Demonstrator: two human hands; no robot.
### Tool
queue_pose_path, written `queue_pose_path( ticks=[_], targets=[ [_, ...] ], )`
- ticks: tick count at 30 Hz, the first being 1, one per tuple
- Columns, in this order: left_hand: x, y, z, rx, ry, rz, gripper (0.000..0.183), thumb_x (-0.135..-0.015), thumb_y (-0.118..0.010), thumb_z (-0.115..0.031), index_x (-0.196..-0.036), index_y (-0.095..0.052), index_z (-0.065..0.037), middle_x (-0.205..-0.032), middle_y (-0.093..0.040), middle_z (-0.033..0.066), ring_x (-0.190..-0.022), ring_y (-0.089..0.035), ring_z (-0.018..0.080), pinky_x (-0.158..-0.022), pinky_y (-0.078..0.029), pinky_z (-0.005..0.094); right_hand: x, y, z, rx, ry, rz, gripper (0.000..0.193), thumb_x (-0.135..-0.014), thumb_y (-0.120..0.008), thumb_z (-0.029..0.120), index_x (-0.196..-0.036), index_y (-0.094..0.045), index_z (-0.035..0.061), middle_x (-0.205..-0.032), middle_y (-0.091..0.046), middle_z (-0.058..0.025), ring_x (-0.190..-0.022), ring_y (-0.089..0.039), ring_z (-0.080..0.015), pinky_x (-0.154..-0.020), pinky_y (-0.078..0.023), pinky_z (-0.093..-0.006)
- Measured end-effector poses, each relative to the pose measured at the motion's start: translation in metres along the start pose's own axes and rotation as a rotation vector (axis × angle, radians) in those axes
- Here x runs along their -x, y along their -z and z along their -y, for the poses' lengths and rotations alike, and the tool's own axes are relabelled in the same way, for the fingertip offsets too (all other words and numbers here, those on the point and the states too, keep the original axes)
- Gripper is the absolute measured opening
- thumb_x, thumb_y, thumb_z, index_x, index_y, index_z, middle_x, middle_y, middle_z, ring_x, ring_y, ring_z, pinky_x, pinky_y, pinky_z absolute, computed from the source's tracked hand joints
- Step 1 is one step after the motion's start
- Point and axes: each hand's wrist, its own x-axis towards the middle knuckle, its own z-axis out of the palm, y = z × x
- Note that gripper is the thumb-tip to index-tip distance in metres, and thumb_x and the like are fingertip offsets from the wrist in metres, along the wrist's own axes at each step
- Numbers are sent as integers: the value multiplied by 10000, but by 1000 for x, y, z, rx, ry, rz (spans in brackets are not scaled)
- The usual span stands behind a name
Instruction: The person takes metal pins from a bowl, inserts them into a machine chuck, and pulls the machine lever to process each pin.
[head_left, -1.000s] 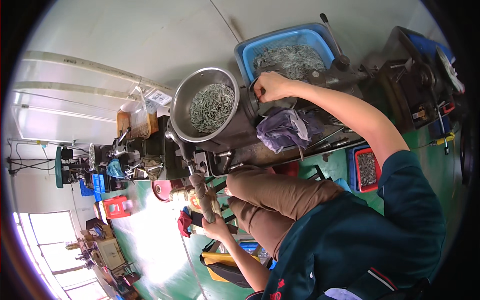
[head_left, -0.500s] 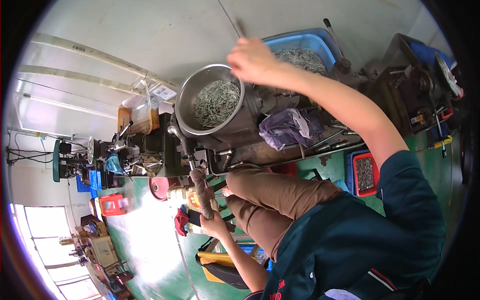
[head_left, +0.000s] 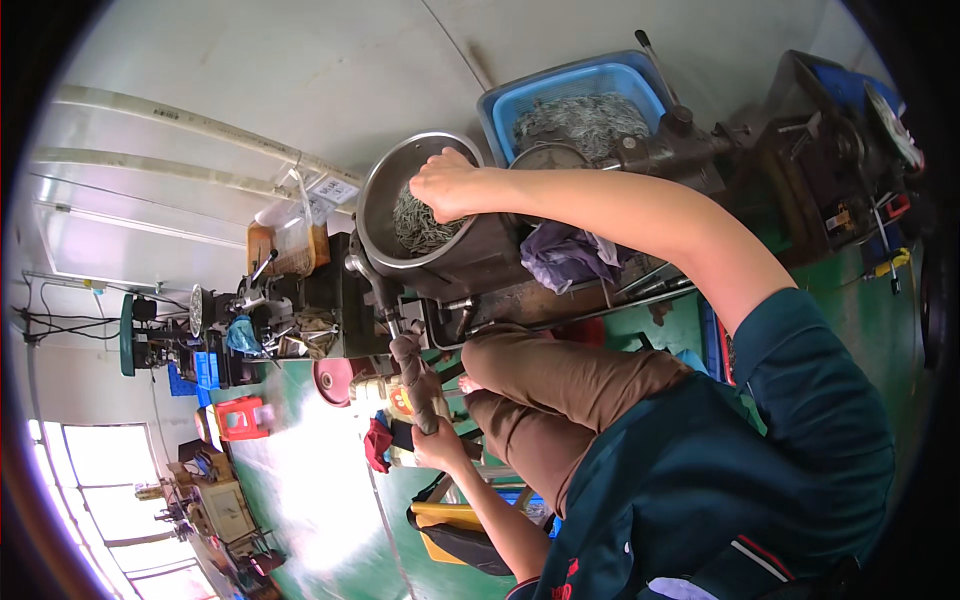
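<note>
My left hand (head_left: 439, 446) is wrapped around the lower end of a lever handle (head_left: 417, 385) bound in grey-brown wrapping, which hangs from the machine's arm. Over a round steel bowl (head_left: 372, 215) my right hand (head_left: 447, 186) is closed, its fingers curled down. Whatever those fingers hold, if anything, is hidden. Many thin metal pins (head_left: 420, 228) lie in the bowl, partly covered by the hand. Behind my right forearm stands a blue plastic basket (head_left: 497, 125) holding a heap of similar small metal pieces (head_left: 585, 122).
A purple cloth or bag (head_left: 565, 258) lies on the machine bed right of the bowl. White pipes (head_left: 190, 117) run along the wall. Down to the left are a red stool (head_left: 240, 418), a round dark-red part (head_left: 333, 381) and a yellow seat (head_left: 445, 515).
My right hand has moved left and down, from beside the bowl's upper rim to over the pins. My left hand keeps its grip on the handle. The whole view has shifted slightly.
</note>
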Motion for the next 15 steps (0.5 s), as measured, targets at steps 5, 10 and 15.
queue_pose_path(
  ticks=[5, 10, 15],
  targets=[
    [-1, -6, -2, -21, -38, -25, 237, -568, -580, -223, -633, -531, -1, -545, -527, 195, -521, -525, 378, -478, -394, 448, 4, 16, -17, -162, 1, -161, 87, -524, -590, 103, -604, -587, 68, -598, -577, -103, -611, -573, -246, -501, -420, -357],
    [0, 0, 4, -43, -29, -59, 239, -577, -574, -224, -628, -532, 5, -543, -526, 201, -517, -522, 382, -471, -393, 453, 21, 42, -69, -272, -105, -298, 96, -535, -595, 97, -619, -566, 59, -608, -578, -74, -564, -553, -226, -514, -428, -327],
    [1, 5, 9, -70, -20, -72, 256, -580, -575, -244, -634, -537, 3, -552, -528, 203, -523, -522, 383, -483, -398, 452, 48, -15, -112, -657, -261, -76, 167, -513, -609, 68, -678, -595, 51, -640, -588, -74, -605, -561, -196, -547, -433, -307]
  ],
)
